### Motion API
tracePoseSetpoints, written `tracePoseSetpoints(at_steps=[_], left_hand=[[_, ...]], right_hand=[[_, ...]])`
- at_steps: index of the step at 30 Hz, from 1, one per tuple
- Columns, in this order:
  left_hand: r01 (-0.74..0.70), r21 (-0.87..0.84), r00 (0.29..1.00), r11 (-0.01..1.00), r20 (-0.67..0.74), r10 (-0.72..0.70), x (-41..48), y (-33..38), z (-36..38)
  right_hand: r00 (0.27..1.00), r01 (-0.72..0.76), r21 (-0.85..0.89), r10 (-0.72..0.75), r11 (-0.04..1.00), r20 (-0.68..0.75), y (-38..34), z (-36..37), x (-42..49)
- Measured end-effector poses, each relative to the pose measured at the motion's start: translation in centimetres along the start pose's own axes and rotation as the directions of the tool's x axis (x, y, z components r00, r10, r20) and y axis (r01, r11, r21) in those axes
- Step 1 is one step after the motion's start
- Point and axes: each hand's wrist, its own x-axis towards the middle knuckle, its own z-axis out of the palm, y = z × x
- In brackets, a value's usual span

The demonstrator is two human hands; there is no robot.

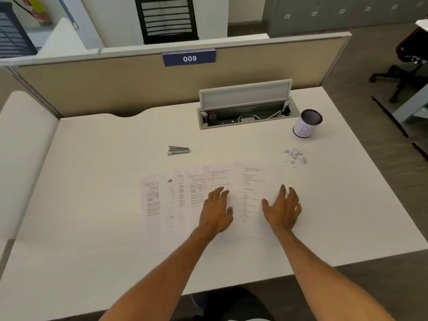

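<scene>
On the white desk [92, 181], printed sheets [162, 205] lie fanned across the frame's centre, probably so each page shows. The left hand [216, 212] and right hand [283, 209] rest flat on the right-end sheets with fingers loose, grasping nothing, likely to steady or slide them. The small staple remover [178, 150] waits just above.

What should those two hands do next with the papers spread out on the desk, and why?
Probably slide the sheets sideways into one stack. They lie fanned out and overlapping, and the left hand and right hand are open over the rightmost ones, gripping nothing.
</scene>
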Motion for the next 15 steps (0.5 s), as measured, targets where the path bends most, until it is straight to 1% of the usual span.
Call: tracePoseSetpoints(at_steps=[1, 3, 4, 7, 9, 11, 15], left_hand=[[0.047, 0.039, 0.997, 0.998, -0.061, -0.044, 0.3, 0.3, 0.4], [0.21, 0.028, 0.958, 0.977, -0.205, -0.199, 0.9, 0.4, 0.5], [0.275, 0.011, 0.934, 0.961, -0.238, -0.265, 1.1, 0.3, 0.6], [0.411, -0.025, 0.895, 0.911, -0.182, -0.408, 2.1, -0.8, 0.9], [0.447, -0.093, 0.867, 0.89, -0.197, -0.457, 2.4, -1.0, 1.1], [0.461, -0.153, 0.841, 0.874, -0.241, -0.485, 2.6, -1.1, 1.5], [0.445, -0.304, 0.81, 0.842, -0.264, -0.524, 2.7, -1.2, 1.6]], right_hand=[[0.998, -0.008, -0.017, 0.009, 1.0, 0.061, 0.1, 0.1, 0.2], [0.986, 0.007, -0.052, 0.002, 0.999, 0.165, 0.2, 0.2, 0.5], [0.981, 0.024, -0.051, -0.014, 0.998, 0.192, 0.2, 0.4, 0.5], [0.971, 0.041, -0.033, -0.032, 0.999, 0.237, 0.1, 1.0, 0.2], [0.974, 0.06, -0.01, -0.056, 0.998, 0.218, 0.1, 1.3, -0.1], [0.974, 0.076, -0.011, -0.072, 0.997, 0.213, 0.2, 1.6, -0.3], [0.975, 0.109, -0.019, -0.104, 0.994, 0.197, 0.6, 2.0, -0.5]])
